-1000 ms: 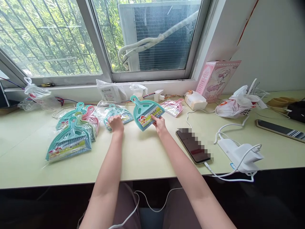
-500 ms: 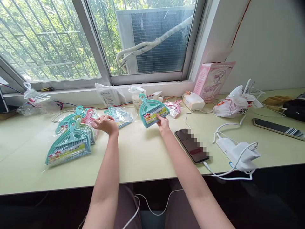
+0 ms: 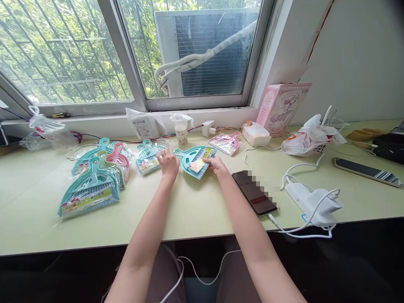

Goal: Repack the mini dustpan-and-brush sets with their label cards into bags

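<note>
My right hand (image 3: 216, 164) grips the label side of a turquoise dustpan-and-brush set (image 3: 192, 160), which is tilted with its handle pointing left. My left hand (image 3: 169, 164) is beside that handle, fingers apart; whether it touches the handle I cannot tell. Just left of it lies a smaller-looking wrapped turquoise set (image 3: 147, 156), partly behind the fingers. Farther left, several bagged sets overlap: a large turquoise one (image 3: 91, 189) in front, a pink one (image 3: 119, 159) and other turquoise and green ones behind. Another pink set (image 3: 226, 144) lies at the back, beyond my right hand.
A phone (image 3: 255, 193) lies right of my right arm, and a white power strip (image 3: 311, 204) with cables sits near the front edge. A tissue pack (image 3: 256, 134), a pink box (image 3: 282, 109), a plastic bag (image 3: 311, 136) and a cup (image 3: 181, 132) stand toward the back.
The turquoise set in my right hand has turned from handle-up to handle-left and come lower. My left hand has moved right, away from the pink set, to the held set's handle.
</note>
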Motion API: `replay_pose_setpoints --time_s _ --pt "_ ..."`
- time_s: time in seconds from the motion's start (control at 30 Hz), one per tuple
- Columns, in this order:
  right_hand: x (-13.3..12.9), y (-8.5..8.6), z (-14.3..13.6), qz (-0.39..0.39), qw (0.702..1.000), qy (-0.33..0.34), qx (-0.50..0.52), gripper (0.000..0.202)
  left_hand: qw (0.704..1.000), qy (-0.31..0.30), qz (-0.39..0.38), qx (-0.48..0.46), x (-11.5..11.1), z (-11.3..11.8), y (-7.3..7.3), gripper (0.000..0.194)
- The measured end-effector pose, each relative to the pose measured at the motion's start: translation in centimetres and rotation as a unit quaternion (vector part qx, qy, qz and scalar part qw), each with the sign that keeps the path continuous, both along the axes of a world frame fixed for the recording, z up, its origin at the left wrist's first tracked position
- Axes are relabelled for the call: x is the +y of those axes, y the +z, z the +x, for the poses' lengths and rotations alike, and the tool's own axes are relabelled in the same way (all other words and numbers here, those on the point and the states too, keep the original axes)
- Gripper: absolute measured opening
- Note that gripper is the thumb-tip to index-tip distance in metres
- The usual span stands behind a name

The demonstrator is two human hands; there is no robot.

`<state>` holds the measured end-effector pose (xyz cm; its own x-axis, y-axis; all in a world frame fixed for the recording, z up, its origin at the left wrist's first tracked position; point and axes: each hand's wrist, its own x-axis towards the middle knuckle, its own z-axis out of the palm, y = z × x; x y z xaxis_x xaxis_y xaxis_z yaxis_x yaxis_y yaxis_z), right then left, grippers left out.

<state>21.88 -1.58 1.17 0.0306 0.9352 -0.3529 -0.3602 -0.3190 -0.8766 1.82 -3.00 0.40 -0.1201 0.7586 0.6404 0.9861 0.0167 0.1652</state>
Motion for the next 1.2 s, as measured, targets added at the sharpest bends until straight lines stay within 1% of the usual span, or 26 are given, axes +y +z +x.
replay_pose_setpoints --time_s 0.07,0.13,0.17,0.23,0.3,0.4,0.53,0.67,0.77,0.87,0.97,1.03,1.1,1.2 --pt "-0.1 0.0 -0.1 -0.003 1.000 0.008 0.000 0.019 0.999 0.021 -0.032 0.012 0.0 -0.6 -0.5 0.042" --pt "-0.1 0.0 -0.2 -0.004 1.000 0.013 0.001 0.019 0.998 0.035 -0.047 0.010 0.1 -1.6 -0.6 0.037" --pt "-0.1 -0.1 -0.2 -0.003 1.000 0.015 0.004 0.019 0.998 0.036 -0.045 0.003 0.1 -2.0 -0.6 0.036" --pt "0.1 -0.2 -0.3 -0.002 1.000 0.019 0.014 0.019 0.999 0.022 -0.016 -0.028 0.2 -2.6 -0.5 0.034" --pt "0.3 -0.5 -0.4 0.002 0.999 0.018 0.030 0.020 0.997 -0.009 0.037 -0.073 0.2 -2.6 -0.4 0.031" --pt "0.6 -1.0 -0.5 0.022 0.997 0.022 0.071 0.020 0.981 -0.062 0.116 -0.142 0.0 -1.9 0.1 0.026" --pt "0.9 -1.3 -0.5 0.063 0.988 0.045 0.137 0.021 0.955 -0.140 0.164 -0.206 -0.4 -0.6 1.1 0.021" --pt "0.8 -1.1 -0.6 0.086 0.981 0.034 0.173 0.025 0.936 -0.202 0.211 -0.197 -0.8 0.5 1.9 0.020" --pt "0.5 -0.8 -0.9 0.091 0.975 -0.009 0.202 0.023 0.926 -0.240 0.240 -0.167 -1.2 1.4 2.1 0.019" --pt "0.4 -0.6 -1.1 0.085 0.965 -0.054 0.241 0.020 0.928 -0.236 0.236 -0.164 -1.4 1.9 2.1 0.018" --pt "0.4 -0.5 -0.9 0.092 0.961 -0.058 0.256 0.019 0.933 -0.198 0.227 -0.198 -1.3 1.6 2.0 0.017" --pt "0.3 -0.4 -0.7 0.106 0.962 -0.035 0.248 0.020 0.931 -0.175 0.230 -0.222 -1.2 1.1 2.1 0.018" --pt "0.2 -0.3 -0.5 0.125 0.964 0.002 0.235 0.021 0.924 -0.170 0.247 -0.237 -1.1 0.7 2.2 0.018" --pt "0.1 -0.2 -0.6 0.139 0.966 0.036 0.213 0.020 0.913 -0.198 0.265 -0.239 -1.3 0.8 2.6 0.019"
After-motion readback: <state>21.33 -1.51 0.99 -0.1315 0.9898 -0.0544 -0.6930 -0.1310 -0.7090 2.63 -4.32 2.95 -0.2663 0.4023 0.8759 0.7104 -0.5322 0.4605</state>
